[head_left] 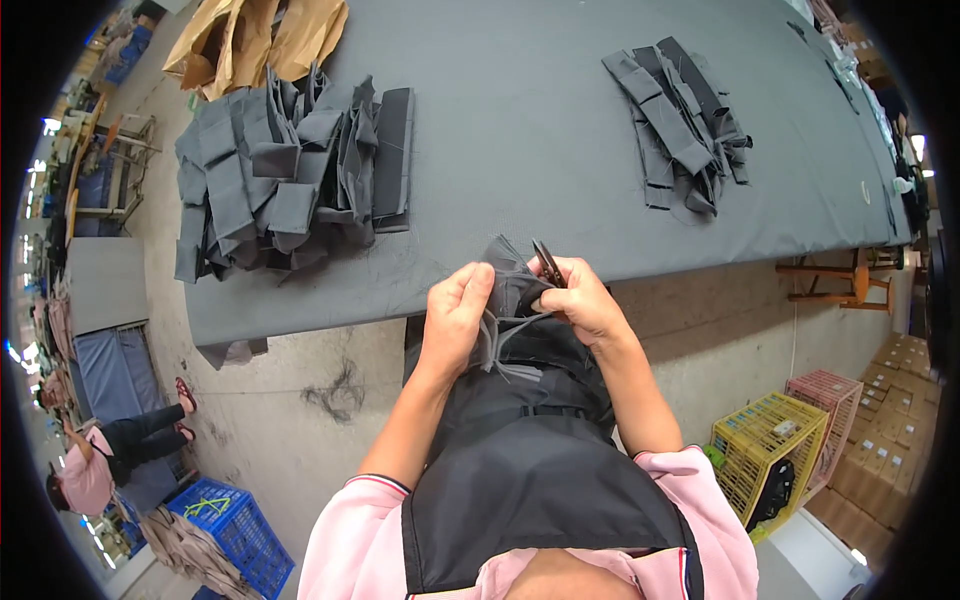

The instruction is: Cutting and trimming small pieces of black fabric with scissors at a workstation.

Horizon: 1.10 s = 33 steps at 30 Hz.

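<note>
While my left hand pinches the grey fabric piece at the near desk edge, its long axis running away from me, my right hand grips small snips pointing up-left.

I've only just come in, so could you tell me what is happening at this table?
A person in a pink top and dark apron holds a folded grey fabric piece at the table's near edge. The left hand pinches it; the right hand holds small snips against it. Two piles of similar pieces lie on the table.
</note>
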Each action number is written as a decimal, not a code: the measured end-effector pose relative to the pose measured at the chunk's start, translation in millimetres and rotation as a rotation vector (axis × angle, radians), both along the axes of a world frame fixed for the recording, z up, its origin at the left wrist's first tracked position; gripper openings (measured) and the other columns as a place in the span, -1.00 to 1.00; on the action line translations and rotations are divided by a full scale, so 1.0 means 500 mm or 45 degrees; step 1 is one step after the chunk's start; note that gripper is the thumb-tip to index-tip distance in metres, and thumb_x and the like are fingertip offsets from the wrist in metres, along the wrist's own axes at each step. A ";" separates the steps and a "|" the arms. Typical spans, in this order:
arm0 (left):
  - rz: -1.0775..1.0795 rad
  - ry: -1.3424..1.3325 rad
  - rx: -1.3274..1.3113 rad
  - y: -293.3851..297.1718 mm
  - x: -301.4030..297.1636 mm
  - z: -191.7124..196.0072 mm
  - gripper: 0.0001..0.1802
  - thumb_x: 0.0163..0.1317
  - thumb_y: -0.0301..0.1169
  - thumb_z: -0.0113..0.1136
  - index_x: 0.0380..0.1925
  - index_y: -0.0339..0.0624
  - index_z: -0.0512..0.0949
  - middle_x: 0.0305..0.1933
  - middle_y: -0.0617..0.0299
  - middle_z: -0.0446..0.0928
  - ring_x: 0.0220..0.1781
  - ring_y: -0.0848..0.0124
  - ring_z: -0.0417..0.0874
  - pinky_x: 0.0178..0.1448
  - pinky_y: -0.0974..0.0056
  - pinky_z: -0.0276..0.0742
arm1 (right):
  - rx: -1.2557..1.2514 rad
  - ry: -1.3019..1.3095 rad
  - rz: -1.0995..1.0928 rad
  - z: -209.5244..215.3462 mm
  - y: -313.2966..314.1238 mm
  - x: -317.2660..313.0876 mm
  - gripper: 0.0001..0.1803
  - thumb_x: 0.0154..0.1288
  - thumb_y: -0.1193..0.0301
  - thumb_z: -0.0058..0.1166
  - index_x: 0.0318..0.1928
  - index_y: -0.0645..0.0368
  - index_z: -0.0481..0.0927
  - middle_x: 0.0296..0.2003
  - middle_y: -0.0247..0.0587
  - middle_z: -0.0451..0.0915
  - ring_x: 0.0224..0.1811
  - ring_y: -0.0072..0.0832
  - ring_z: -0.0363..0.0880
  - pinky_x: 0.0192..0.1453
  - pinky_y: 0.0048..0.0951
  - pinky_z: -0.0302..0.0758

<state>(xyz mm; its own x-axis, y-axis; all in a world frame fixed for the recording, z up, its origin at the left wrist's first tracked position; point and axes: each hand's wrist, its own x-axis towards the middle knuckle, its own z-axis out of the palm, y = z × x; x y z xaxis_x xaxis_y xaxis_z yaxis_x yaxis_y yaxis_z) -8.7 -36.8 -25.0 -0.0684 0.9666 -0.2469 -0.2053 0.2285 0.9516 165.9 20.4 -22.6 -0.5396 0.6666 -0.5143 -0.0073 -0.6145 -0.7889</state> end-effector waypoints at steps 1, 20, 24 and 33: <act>0.064 -0.409 -0.147 0.008 0.008 0.014 -0.68 0.39 -0.23 0.02 -0.42 -0.25 0.54 -0.46 0.41 0.48 -0.40 0.66 0.40 -0.32 0.48 0.35 | -0.001 -0.002 0.004 -0.002 -0.005 0.000 -0.59 -0.10 0.65 -0.01 -0.11 0.32 0.52 -0.40 -0.41 0.48 -0.53 -0.73 0.34 -0.44 -0.67 0.29; 0.101 0.209 -0.087 0.014 0.018 0.025 -0.53 0.40 -0.20 0.00 -0.64 -0.26 0.28 -0.63 0.47 0.14 -0.52 0.65 0.11 -0.51 0.40 0.10 | 1.614 -0.820 -0.050 0.100 -0.073 -0.011 -0.63 -0.04 0.55 0.26 -0.12 0.15 0.56 -0.35 -0.25 0.46 -0.49 -0.39 0.53 -0.45 -0.43 0.45; 0.097 0.311 -0.054 0.013 0.023 0.036 -0.54 0.40 -0.20 0.00 -0.64 -0.26 0.28 -0.64 0.46 0.13 -0.53 0.64 0.10 -0.52 0.39 0.10 | 1.736 -0.875 -0.124 0.091 -0.078 -0.018 -0.60 -0.06 0.55 0.27 -0.11 0.18 0.55 -0.39 -0.26 0.46 -0.51 -0.40 0.52 -0.47 -0.45 0.44; 0.111 0.433 -0.017 0.006 0.020 0.032 -0.55 0.39 -0.23 0.01 -0.63 -0.30 0.29 -0.68 0.36 0.10 -0.56 0.63 0.10 -0.56 0.35 0.11 | 1.813 -0.930 -0.196 0.080 -0.089 -0.027 -0.63 -0.07 0.56 0.25 -0.14 0.22 0.56 -0.44 -0.27 0.44 -0.58 -0.43 0.47 -0.52 -0.45 0.41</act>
